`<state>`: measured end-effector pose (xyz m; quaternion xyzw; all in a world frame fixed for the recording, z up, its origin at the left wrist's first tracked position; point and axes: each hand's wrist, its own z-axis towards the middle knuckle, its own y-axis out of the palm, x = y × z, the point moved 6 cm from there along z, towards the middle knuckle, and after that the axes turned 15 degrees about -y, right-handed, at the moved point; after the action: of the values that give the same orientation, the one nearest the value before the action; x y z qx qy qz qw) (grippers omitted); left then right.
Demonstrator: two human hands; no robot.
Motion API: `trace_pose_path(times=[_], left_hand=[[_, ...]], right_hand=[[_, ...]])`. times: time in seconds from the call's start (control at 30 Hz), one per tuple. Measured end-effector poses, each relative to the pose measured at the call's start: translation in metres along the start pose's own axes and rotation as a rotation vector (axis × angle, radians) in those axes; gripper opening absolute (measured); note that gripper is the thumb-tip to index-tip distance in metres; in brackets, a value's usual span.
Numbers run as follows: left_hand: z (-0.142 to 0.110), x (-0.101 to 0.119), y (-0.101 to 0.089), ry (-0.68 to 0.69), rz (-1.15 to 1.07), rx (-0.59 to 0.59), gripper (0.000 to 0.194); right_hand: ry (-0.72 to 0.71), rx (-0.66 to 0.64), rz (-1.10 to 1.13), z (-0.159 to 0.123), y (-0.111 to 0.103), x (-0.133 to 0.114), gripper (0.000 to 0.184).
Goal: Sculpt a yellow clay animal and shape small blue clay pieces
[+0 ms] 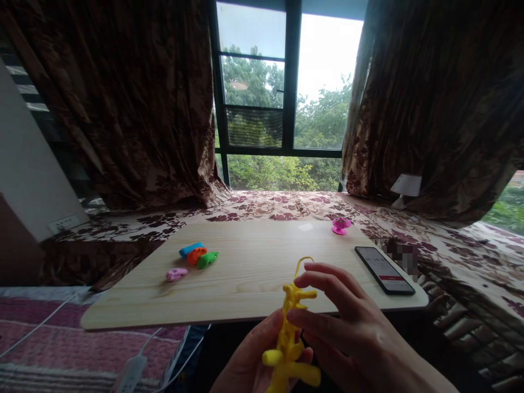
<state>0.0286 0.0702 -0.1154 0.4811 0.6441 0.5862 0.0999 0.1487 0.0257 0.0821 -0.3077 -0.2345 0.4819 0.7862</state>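
A yellow plastic toy (291,338) with knobby arms and a thin loop on top is held upright just in front of the wooden table's (254,289) near edge. My left hand (256,360) grips its lower part from the left, fingers curled round it. My right hand (347,327) pinches its upper part from the right with fingertips pressed on the arms. On the table's left lie a blue piece (190,249), an orange piece (197,255), a green piece (207,259) and a pink piece (176,274). A magenta piece (340,225) sits at the far right.
A phone (383,269) with a lit screen lies near the table's right edge. Behind are floral bedding, brown curtains and a window. A small white lamp (405,188) stands at the right. A white cable and power strip (131,374) trail at lower left.
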Motion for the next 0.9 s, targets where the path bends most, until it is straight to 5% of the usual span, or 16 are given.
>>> trace_pose_path(times=[0.2, 0.33, 0.9], left_hand=[[-0.012, 0.018, 0.056, -0.051, -0.02, 0.015, 0.023], [-0.021, 0.018, 0.076, -0.106, -0.063, 0.045, 0.022], [-0.014, 0.012, 0.062, -0.135, -0.059, 0.027, 0.018]], right_hand=[[0.113, 0.05, -0.026, -0.005, -0.011, 0.004, 0.028], [0.099, 0.05, -0.062, -0.009, -0.011, 0.005, 0.023], [0.086, -0.085, -0.123, -0.01, 0.0, 0.008, 0.012]])
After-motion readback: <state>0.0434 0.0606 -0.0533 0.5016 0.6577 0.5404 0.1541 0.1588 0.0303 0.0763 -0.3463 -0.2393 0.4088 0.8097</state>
